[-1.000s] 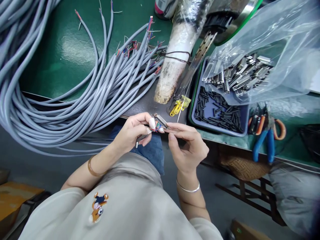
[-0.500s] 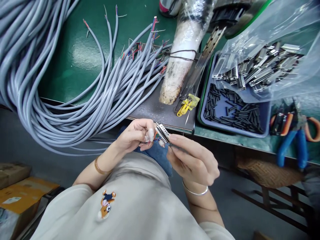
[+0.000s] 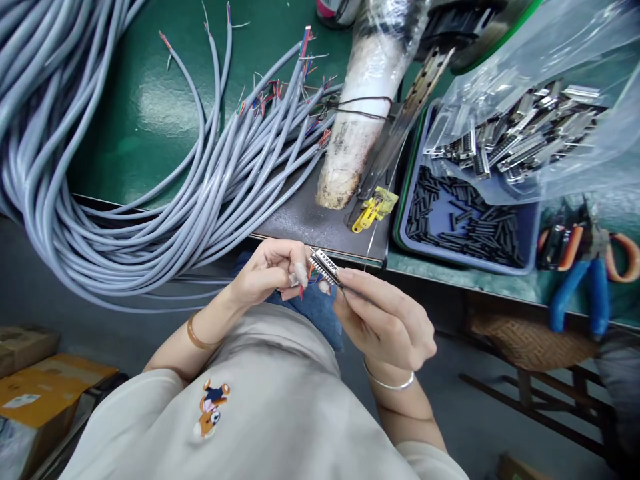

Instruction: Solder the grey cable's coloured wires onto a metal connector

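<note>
My right hand [image 3: 387, 317] pinches a metal multi-pin connector [image 3: 326, 265] by its right end, just off the table's front edge. Thin coloured wires [image 3: 313, 273] run between the connector's pins and my left hand [image 3: 275, 268]. The fingers of my left hand are pinched on those wires beside the connector, and a red wire end [image 3: 301, 292] sticks out below the fingertips. How the wires join the pins is too small to make out.
Grey cables [image 3: 200, 193] with stripped ends lie in a thick bundle at left. At right, a blue tray [image 3: 533, 250] holds black tubes [image 3: 480, 227] and a plastic bag of connectors [image 3: 525, 140]. Pliers [image 3: 580, 287], a yellow clip [image 3: 370, 213] and a wrapped white post [image 3: 353, 133] are nearby.
A red wire end now shows below my left fingertips. Both hands keep their hold on nearly the same spot, and the whole view has shifted slightly.
</note>
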### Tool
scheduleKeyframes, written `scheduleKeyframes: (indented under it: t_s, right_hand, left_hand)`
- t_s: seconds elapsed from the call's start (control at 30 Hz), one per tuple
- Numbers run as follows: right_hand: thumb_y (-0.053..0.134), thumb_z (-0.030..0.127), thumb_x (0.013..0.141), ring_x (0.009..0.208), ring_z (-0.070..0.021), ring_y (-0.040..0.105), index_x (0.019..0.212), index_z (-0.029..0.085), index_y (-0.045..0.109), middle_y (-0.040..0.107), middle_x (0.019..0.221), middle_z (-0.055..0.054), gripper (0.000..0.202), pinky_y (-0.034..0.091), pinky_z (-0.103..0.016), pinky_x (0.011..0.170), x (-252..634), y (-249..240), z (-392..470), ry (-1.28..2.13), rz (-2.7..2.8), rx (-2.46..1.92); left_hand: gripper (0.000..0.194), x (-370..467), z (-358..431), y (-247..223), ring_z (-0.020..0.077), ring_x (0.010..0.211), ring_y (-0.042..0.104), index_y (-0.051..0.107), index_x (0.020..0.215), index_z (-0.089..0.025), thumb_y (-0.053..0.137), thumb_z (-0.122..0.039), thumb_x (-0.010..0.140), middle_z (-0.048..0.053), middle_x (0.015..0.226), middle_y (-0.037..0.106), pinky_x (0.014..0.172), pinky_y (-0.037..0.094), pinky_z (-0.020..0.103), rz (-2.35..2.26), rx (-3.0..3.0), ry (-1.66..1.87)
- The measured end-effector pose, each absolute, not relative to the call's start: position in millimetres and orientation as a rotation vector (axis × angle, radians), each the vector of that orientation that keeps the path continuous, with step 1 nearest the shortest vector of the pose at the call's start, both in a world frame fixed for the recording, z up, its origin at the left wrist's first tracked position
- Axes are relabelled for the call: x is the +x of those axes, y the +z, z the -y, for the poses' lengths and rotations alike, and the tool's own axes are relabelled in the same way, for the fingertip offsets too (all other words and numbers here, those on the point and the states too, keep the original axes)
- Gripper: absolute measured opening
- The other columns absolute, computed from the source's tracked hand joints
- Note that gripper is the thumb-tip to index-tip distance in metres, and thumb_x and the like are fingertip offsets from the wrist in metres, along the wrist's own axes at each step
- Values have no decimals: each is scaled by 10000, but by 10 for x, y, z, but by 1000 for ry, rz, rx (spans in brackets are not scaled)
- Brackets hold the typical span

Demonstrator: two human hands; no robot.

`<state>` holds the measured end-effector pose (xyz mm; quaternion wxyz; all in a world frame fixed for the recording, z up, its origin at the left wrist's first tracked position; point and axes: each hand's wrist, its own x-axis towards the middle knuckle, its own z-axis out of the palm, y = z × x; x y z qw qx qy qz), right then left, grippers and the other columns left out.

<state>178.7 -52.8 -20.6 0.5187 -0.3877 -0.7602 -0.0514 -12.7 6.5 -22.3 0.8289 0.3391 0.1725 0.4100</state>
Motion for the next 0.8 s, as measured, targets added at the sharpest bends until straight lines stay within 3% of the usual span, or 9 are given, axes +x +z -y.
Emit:
scheduleKeyframes:
  t_s: [0.27,0.53,0.7,0.8]
  right_hand:
    - [817,36,846,878,-157,813,967,210,698,845,1006,-21,243,673,-266,762,1746,-216,444,102,1608,-1201]
    - [739,63,895,891,-159,804,922,228,635,836,1083,-57,196,665,-276,773,1772,-252,332,93,1622,-1238]
    - [718,91,914,895,-172,811,911,241,600,835,1069,-54,190,663,-283,752,1777,-225,271,37,1654,-1240]
    - [721,87,906,896,-171,813,919,242,596,838,1090,-51,200,656,-277,755,1791,-219,243,-5,1675,-1243]
  left_hand:
    - [302,-50,-48,-140,41,457,547,631,790,-162,882,-327,825,43,837,712,408,428,160,-580,919,943]
    - [270,175,-43,-59,15,492,496,623,775,-156,849,-289,840,7,809,699,450,425,137,-913,961,1130]
    - [249,241,-92,-4,71,639,662,619,759,-168,848,-257,793,27,833,752,617,556,164,-1013,972,1175]
    - [219,267,-104,4,92,690,697,626,765,-173,830,-249,791,30,827,758,643,567,170,-1057,994,1185]
